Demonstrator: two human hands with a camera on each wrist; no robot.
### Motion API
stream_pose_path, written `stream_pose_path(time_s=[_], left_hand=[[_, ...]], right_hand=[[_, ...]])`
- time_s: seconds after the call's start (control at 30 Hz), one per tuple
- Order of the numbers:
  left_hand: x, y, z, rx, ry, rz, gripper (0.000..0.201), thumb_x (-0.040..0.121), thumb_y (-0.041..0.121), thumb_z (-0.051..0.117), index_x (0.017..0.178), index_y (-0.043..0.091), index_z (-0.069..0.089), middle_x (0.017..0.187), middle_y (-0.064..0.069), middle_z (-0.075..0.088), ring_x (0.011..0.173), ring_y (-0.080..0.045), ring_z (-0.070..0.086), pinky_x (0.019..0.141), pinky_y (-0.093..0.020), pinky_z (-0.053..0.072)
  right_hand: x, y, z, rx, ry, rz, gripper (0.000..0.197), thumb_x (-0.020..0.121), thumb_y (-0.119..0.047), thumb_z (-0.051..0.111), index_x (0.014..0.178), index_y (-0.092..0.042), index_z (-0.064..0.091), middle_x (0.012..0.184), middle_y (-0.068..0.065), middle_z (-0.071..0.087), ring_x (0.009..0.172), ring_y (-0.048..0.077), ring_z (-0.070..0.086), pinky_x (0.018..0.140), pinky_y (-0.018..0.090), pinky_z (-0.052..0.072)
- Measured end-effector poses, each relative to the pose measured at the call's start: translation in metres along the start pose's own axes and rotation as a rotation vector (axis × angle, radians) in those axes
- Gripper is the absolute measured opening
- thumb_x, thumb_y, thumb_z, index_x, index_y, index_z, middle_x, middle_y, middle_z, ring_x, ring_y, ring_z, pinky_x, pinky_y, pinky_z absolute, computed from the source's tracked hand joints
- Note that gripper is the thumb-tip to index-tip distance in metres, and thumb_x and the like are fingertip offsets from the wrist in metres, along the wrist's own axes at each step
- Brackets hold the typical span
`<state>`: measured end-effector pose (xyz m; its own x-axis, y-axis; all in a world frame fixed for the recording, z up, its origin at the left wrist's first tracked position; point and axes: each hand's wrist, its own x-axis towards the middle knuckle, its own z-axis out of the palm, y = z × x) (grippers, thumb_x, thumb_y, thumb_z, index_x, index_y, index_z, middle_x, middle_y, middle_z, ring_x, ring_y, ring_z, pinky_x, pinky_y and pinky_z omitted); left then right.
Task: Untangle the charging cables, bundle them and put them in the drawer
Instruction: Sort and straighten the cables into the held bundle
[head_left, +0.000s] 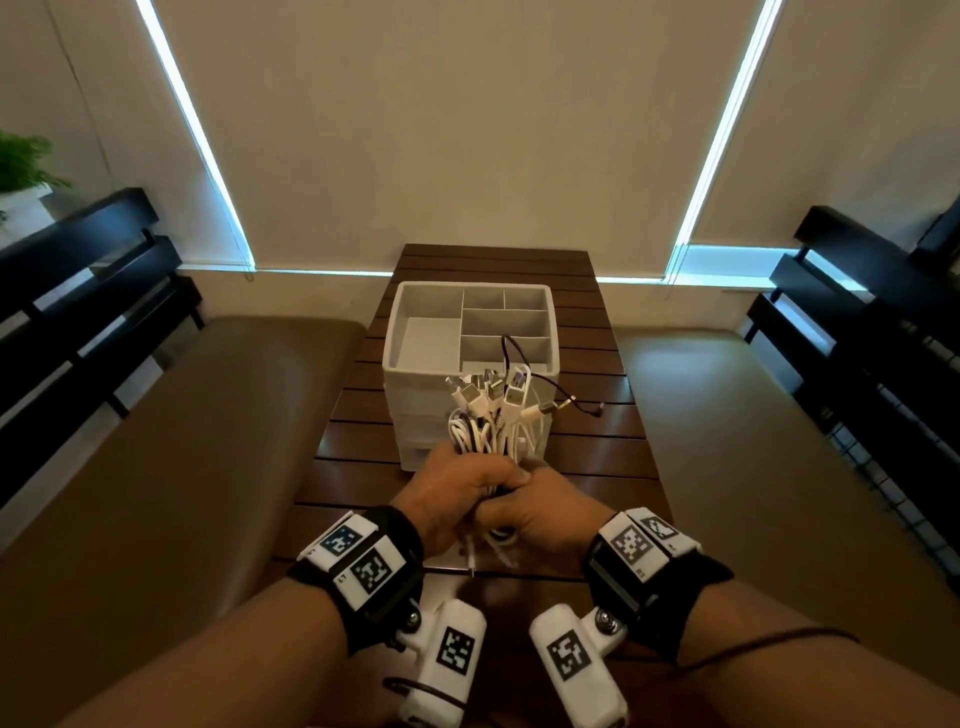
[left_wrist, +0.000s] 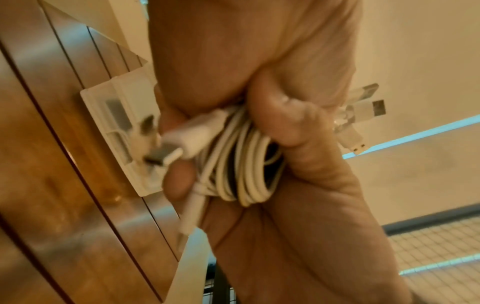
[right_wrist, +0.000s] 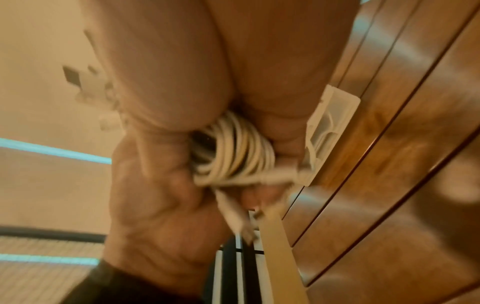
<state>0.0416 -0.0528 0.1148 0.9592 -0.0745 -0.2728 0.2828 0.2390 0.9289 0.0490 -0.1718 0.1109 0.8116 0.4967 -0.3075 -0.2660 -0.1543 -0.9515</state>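
Both hands meet over the near part of the wooden table (head_left: 597, 452) and grip one bundle of coiled white charging cables (head_left: 491, 421). My left hand (head_left: 462, 496) wraps the coil from the left and my right hand (head_left: 543, 512) from the right. Several USB plugs stick up out of the bundle, and a thin black cable (head_left: 558, 387) loops out to the right. Just behind stands the white organizer box (head_left: 415, 395); its drawer fronts are partly hidden by the hands. The left wrist view shows the coil (left_wrist: 241, 164) and a plug (left_wrist: 179, 142). The right wrist view shows the coil (right_wrist: 233, 148), blurred.
The organizer's top has several open compartments (head_left: 431, 340) with nothing in them. Tan cushioned benches (head_left: 182, 441) with black slatted backs (head_left: 78, 291) flank the narrow table on both sides. A plant (head_left: 23, 166) stands far left. Blinds cover the windows behind.
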Motion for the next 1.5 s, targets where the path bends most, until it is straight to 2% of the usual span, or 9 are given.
stream_pose_path(time_s=[0.2,0.37,0.47,0.6,0.77,0.97,1.07,1.33,1.5], left_hand=[[0.001,0.003,0.005,0.018,0.018,0.009,0.02,0.079,-0.005,0.069,0.094,0.009,0.07,0.081,-0.006,0.074,0.079,-0.021,0.071,0.064,-0.031,0.054],[0.002,0.009,0.017,0.001,0.103,0.055,0.027,0.076,-0.002,0.073,0.101,0.009,0.071,0.09,-0.007,0.076,0.087,-0.022,0.072,0.068,-0.032,0.056],[0.003,0.009,0.03,-0.16,0.235,0.081,0.035,0.07,0.001,0.081,0.102,0.007,0.068,0.094,-0.01,0.075,0.087,-0.026,0.072,0.067,-0.033,0.058],[0.009,0.011,0.035,-0.234,0.382,0.089,0.031,0.065,-0.003,0.082,0.093,0.003,0.069,0.078,-0.009,0.073,0.073,-0.025,0.071,0.058,-0.032,0.058],[0.012,0.014,0.026,-0.22,0.377,0.011,0.024,0.069,-0.009,0.07,0.092,0.0,0.069,0.077,-0.014,0.069,0.065,-0.024,0.067,0.055,-0.032,0.056],[0.012,0.014,0.024,-0.217,0.308,0.043,0.02,0.071,-0.012,0.067,0.089,-0.004,0.064,0.081,-0.019,0.065,0.072,-0.029,0.066,0.068,-0.04,0.057],[0.011,0.016,0.024,-0.235,0.271,0.066,0.018,0.072,-0.015,0.064,0.077,0.001,0.06,0.073,-0.015,0.062,0.065,-0.025,0.063,0.067,-0.039,0.055],[0.01,0.015,0.021,-0.178,0.257,0.085,0.036,0.072,-0.001,0.075,0.106,-0.002,0.063,0.093,-0.019,0.071,0.084,-0.031,0.069,0.069,-0.037,0.057],[0.004,0.007,0.027,-0.195,0.216,0.048,0.044,0.061,0.015,0.086,0.1,0.004,0.071,0.091,-0.014,0.075,0.084,-0.029,0.072,0.071,-0.038,0.057]], right_hand=[[0.005,0.001,0.003,-0.183,0.183,-0.14,0.02,0.055,-0.001,0.066,0.053,-0.021,0.068,0.05,0.0,0.063,0.049,0.015,0.06,0.05,0.028,0.05],[0.01,0.003,0.004,-0.198,0.304,-0.155,0.032,0.069,0.003,0.06,0.099,-0.005,0.068,0.095,0.024,0.069,0.09,0.04,0.067,0.077,0.052,0.056],[0.013,0.005,0.002,-0.347,0.376,-0.257,0.025,0.078,0.005,0.061,0.094,-0.014,0.067,0.083,0.0,0.069,0.078,0.011,0.066,0.068,0.023,0.054],[0.013,0.001,0.003,-0.628,0.381,-0.234,0.018,0.073,-0.025,0.055,0.083,-0.014,0.064,0.076,0.004,0.066,0.072,0.023,0.063,0.062,0.029,0.049],[0.011,-0.007,-0.004,-0.618,0.252,-0.112,0.021,0.07,-0.013,0.074,0.077,-0.024,0.057,0.065,-0.01,0.057,0.059,-0.001,0.053,0.048,0.008,0.034],[0.019,-0.004,-0.005,-0.391,0.22,0.027,0.038,0.04,-0.013,0.069,0.078,-0.014,0.067,0.078,0.012,0.072,0.074,0.027,0.069,0.069,0.048,0.059],[0.013,-0.007,-0.006,-0.349,0.195,0.01,0.014,0.054,0.001,0.066,0.063,-0.01,0.063,0.059,0.009,0.067,0.052,0.024,0.064,0.049,0.035,0.053],[0.014,-0.006,0.0,-0.412,0.282,-0.092,0.032,0.077,0.01,0.061,0.059,-0.015,0.051,0.047,0.0,0.052,0.037,0.012,0.051,0.039,0.026,0.041],[0.023,-0.006,0.005,-0.574,0.398,-0.157,0.013,0.09,-0.013,0.051,0.084,-0.009,0.062,0.074,0.009,0.064,0.064,0.024,0.062,0.051,0.032,0.052]])
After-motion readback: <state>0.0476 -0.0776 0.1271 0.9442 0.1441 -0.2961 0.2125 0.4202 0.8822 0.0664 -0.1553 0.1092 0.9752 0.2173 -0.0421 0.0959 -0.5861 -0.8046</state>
